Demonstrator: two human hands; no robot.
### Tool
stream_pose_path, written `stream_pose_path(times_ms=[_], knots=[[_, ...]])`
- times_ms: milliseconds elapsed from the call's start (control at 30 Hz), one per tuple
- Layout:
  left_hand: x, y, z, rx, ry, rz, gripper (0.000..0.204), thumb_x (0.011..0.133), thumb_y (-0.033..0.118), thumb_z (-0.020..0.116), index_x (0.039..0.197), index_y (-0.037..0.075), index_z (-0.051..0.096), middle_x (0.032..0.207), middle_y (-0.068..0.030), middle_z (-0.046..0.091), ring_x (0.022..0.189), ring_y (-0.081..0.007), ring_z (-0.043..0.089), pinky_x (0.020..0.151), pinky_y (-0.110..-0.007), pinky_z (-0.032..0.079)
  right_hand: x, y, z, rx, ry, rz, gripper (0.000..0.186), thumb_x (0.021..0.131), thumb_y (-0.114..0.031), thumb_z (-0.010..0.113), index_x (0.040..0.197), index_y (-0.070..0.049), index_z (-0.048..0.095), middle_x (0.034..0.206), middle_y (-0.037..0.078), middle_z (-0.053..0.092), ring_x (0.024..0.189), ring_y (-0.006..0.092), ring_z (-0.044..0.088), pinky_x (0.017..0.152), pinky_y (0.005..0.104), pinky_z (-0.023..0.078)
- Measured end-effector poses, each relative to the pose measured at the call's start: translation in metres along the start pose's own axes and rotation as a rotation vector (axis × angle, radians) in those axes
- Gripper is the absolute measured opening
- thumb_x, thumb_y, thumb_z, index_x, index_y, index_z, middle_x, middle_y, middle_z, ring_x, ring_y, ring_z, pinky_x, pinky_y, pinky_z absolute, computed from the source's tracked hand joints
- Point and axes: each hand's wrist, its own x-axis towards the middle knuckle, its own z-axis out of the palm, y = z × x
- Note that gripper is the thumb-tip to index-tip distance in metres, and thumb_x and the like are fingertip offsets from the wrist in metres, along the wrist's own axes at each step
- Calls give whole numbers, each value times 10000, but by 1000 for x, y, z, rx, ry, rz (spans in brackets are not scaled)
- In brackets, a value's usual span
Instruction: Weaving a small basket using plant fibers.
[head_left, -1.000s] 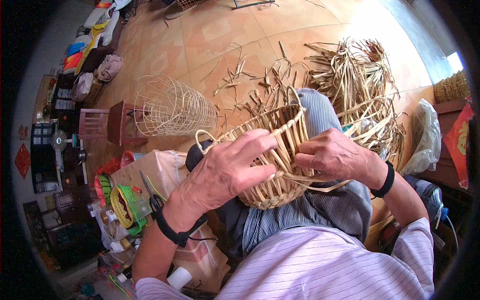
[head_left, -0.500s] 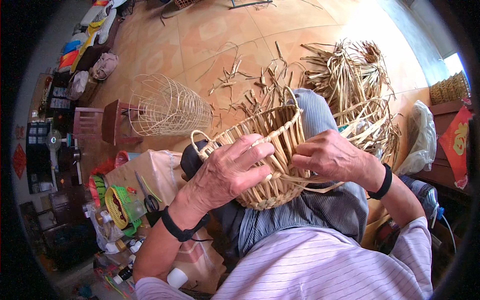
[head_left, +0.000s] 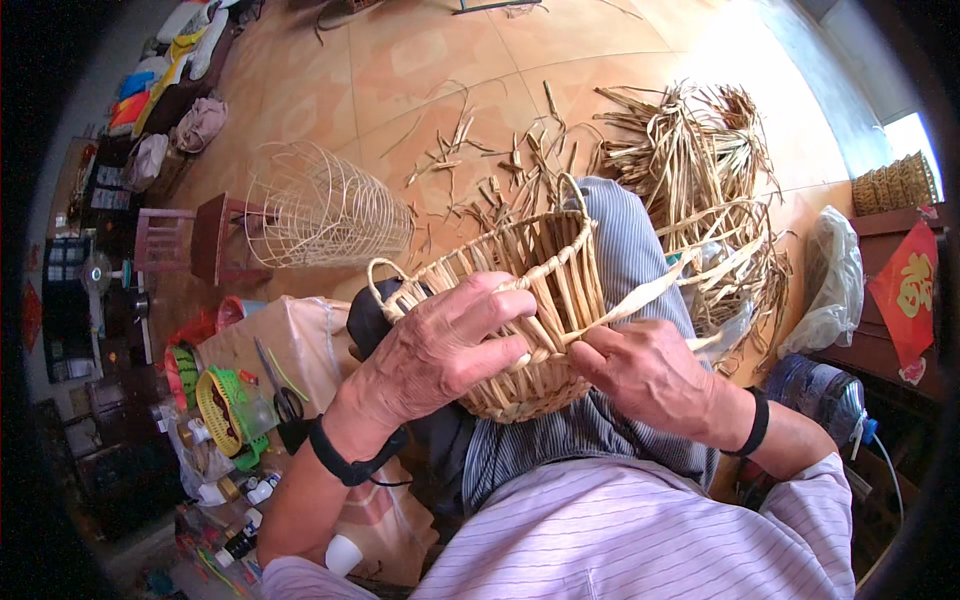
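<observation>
A woven straw basket (head_left: 510, 402) with two loop handles rests on my lap, its near side facing up between my hands. My left hand (head_left: 440, 350) grips that near side, fingers curled over the weave. My right hand (head_left: 650, 375) pinches a pale straw strand (head_left: 650, 297) at the basket's right side; the loose part rises and loops out to the right. My right fingertips are partly hidden against the weave.
Dried straw bundles (head_left: 690, 150) and scraps cover the floor ahead. A wire-like frame (head_left: 315, 210) lies by a wooden chair (head_left: 215, 240). At left are a cloth-covered table (head_left: 300, 335), scissors (head_left: 285, 395) and plastic baskets (head_left: 225, 420). A water jug (head_left: 815, 395) and plastic bag (head_left: 835, 270) are right.
My right hand has moved down and slightly left. The pale strand that hung low to the right now rises above that hand. My left hand keeps its hold on the basket.
</observation>
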Motion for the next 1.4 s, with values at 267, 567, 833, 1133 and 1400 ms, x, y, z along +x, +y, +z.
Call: stream_pose_path(times_ms=[267, 567, 833, 1133, 1400], knots=[[-3, 0, 0, -37, -10, -19, 255, 747, 93, 765, 999, 74, 731, 1250, -103, 632, 1202, -400, 667, 986, -484, 592, 1, 29, 0, 75, 18, -96, 165, 844, -142, 669, 975, -64, 607, 802, 78, 611, 723, 284, 718, 623, 410, 569], [-3, 6, -4, -70, -18, -74, 304, 715, 196, 868, 968, 103, 729, 1279, -90, 630, 1253, -389, 635, 1016, -506, 561, -4, 25, 6, 123, 24, -16, 178, 810, -103, 671, 970, -62, 604, 789, 83, 609, 711, 296, 713, 591, 424, 568], [2, 20, 5, 42, 46, -131, 253, 698, 170, 841, 911, 107, 720, 1259, -71, 631, 1284, -340, 610, 1091, -543, 484, -1, 23, 2, 157, -41, 45, 192, 821, -84, 675, 1003, -60, 618, 815, 106, 648, 735, 339, 717, 602, 442, 573], [33, 13, -9, -520, 64, -744, 380, 828, 158, 880, 1133, 41, 686, 1110, -128, 721, 1031, -266, 722, 920, -388, 573, 0, 9, -1, 125, 31, 57, 157, 853, -33, 695, 985, -60, 614, 800, 109, 652, 699, 343, 697, 573, 448, 538], [57, 3, -7, -399, -276, -859, 375, 772, 249, 901, 1023, 6, 766, 865, -141, 787, 804, -227, 763, 749, -379, 580, -8, 7, 3, 71, 62, 72, 225, 837, -17, 688, 1033, -55, 584, 832, 112, 643, 677, 343, 700, 540, 434, 546]])
